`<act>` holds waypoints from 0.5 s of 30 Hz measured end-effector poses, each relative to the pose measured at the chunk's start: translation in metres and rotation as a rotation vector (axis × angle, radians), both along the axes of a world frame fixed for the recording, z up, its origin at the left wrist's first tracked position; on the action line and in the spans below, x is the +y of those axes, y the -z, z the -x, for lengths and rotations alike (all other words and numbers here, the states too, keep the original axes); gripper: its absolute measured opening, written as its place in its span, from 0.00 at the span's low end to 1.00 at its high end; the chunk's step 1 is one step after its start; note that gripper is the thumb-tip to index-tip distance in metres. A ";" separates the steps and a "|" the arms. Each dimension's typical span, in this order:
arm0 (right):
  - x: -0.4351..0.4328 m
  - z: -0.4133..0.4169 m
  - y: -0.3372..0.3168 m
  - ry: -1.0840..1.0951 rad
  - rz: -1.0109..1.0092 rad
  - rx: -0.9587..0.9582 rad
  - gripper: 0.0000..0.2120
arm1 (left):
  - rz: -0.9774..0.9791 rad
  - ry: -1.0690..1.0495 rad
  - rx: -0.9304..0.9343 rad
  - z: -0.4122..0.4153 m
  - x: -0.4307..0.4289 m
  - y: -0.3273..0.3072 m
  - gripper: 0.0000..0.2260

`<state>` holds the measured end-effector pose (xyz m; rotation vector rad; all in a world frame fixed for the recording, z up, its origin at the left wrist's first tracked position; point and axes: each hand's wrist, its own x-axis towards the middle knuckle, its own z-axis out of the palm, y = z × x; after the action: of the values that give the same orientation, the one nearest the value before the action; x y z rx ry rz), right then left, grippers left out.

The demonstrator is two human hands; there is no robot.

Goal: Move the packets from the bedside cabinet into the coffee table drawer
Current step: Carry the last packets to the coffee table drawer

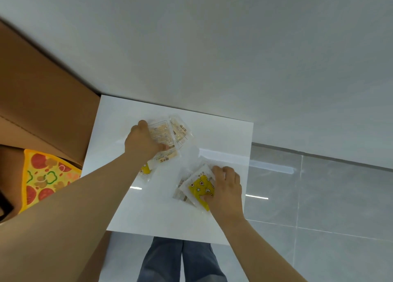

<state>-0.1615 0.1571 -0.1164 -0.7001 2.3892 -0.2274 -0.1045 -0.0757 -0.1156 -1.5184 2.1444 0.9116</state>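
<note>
Two heaps of packets lie on the white bedside cabinet mid-frame. At least three are gripped under the left hand's curled fingers, and at least two sit under the right hand, which pinches the yellow packet. One cardboard box and one pizza toy crowd the left edge.
</note>
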 end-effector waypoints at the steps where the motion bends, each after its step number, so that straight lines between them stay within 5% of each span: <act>1: -0.001 0.000 0.002 0.011 -0.015 -0.003 0.38 | -0.003 0.003 0.020 0.000 0.000 0.000 0.32; 5: -0.004 0.006 0.005 -0.040 -0.126 -0.088 0.43 | -0.075 -0.009 0.124 0.000 -0.002 -0.004 0.28; 10: 0.000 0.011 0.004 0.085 -0.063 -0.370 0.22 | -0.181 -0.076 0.216 -0.001 0.001 -0.013 0.21; 15: 0.005 0.019 -0.020 0.139 0.016 -0.392 0.13 | -0.229 -0.171 0.248 -0.012 0.006 -0.036 0.15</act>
<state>-0.1807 0.1624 -0.0965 -0.4480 2.0612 -0.4038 -0.0921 -0.0697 -0.0801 -1.5574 2.0050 1.4186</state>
